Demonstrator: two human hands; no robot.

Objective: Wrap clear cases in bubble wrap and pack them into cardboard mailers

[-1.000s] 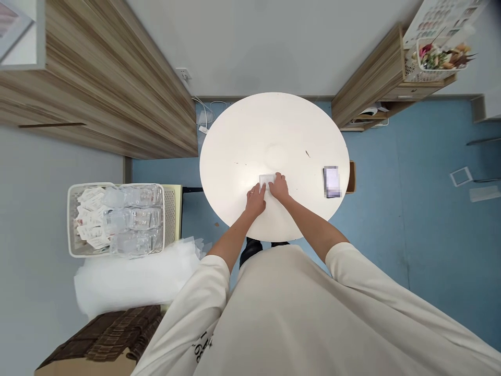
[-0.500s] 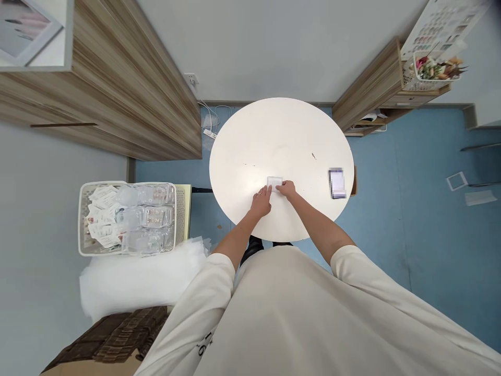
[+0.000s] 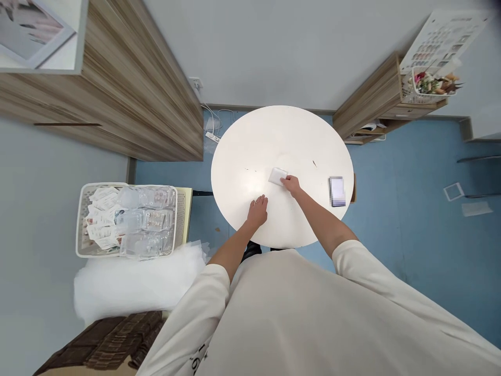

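A small flat white packet (image 3: pixel 276 175), rectangular and wrapped-looking, is tilted over the round white table (image 3: pixel 250 136). My right hand (image 3: pixel 290 185) pinches its near right corner between thumb and fingers. Whether the packet still touches the tabletop I cannot tell. My left hand (image 3: pixel 258 209) lies near the table's front edge, palm down with fingers stretched out, apart from the packet and holding nothing. A ring shows on one of its fingers.
A phone-like object (image 3: pixel 337 191), blurred, lies at the table's right. On the left, a white basket (image 3: pixel 80 224) holds clear plastic packs and printed cards. Below it are white soft sheets (image 3: pixel 129 287) and a brown folded stack (image 3: pixel 117 339). Wooden cabinets flank the table.
My left hand has let go of the packet and drawn back toward me. My right hand has shifted the packet slightly away and turned it askew.
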